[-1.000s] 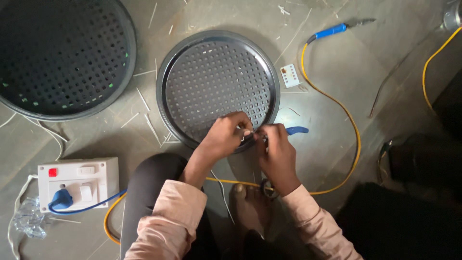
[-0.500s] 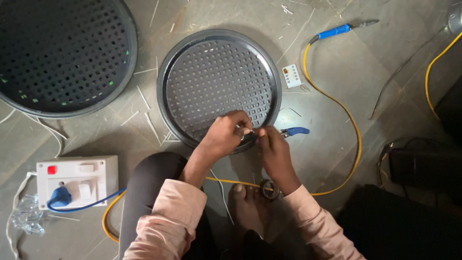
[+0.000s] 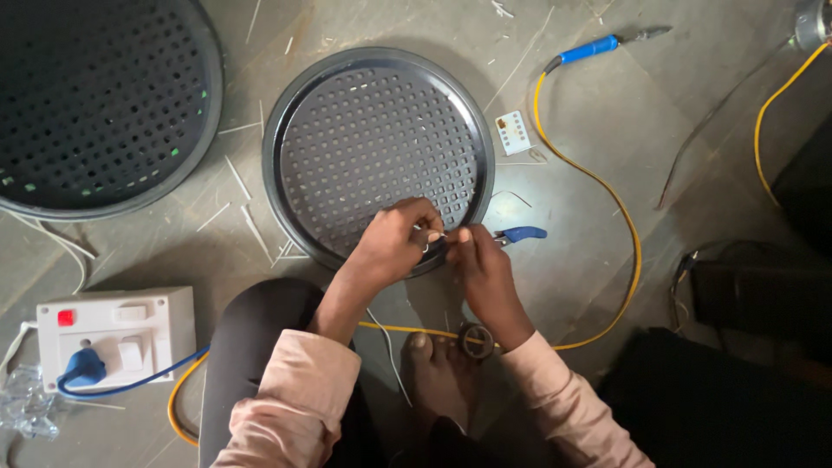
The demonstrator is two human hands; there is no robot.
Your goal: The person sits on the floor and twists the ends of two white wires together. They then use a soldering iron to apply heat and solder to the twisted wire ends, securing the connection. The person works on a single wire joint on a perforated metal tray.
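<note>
Pinching a small wire piece [image 3: 438, 236] between them, left hand [image 3: 394, 243] and right hand [image 3: 485, 269] meet over the perforated tray's [image 3: 381, 147] near rim.

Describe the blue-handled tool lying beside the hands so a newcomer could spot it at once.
Start at the round perforated metal tray in the middle of the floor. At its lower right edge, just right of the person's right hand, lie small pliers with blue grips. Unlike the other blue-handled tool at the top, no yellow cable runs from them.
</note>
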